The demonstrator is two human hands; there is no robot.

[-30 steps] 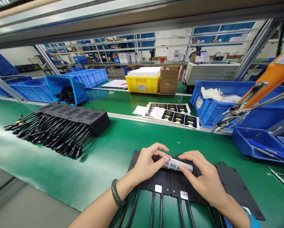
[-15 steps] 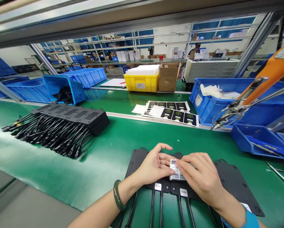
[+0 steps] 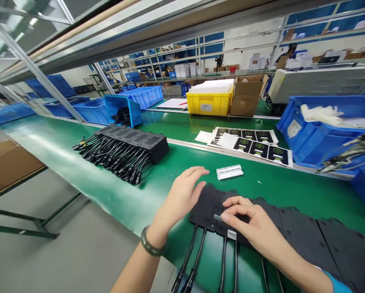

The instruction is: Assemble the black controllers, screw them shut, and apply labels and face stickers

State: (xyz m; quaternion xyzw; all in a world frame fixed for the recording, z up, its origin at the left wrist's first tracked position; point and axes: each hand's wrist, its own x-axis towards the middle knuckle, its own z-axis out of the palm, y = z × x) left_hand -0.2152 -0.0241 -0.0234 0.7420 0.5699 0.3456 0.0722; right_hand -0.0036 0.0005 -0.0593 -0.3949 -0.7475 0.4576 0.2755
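Between the thumb and finger of my right hand [image 3: 249,219] is a small label [image 3: 218,217], just over the seam of two flat black boxes. My left hand [image 3: 181,194] hovers with fingers apart and nothing in them, beside the leftmost black box [image 3: 204,206]. Black cables [image 3: 197,254] come out of the boxes toward me. A silvery label [image 3: 231,234] is stuck on the second box; my right hand and forearm hide parts of the boxes beyond it. A folded strip of white labels [image 3: 229,172] lies on the green bench behind the row.
Stacked black boxes with bundled cables [image 3: 133,142] stand to the left. Printed black-and-green sheets [image 3: 252,147] lie behind the label strip. Farther back are a yellow bin [image 3: 209,105], a cardboard box [image 3: 246,99] and a blue bin [image 3: 310,140]. An orange-handled tool [image 3: 350,152] hangs at right.
The label strip has left my hands and lies on the bench. My hands have moved apart, the right one now pinching a single label. The view has swung leftward.
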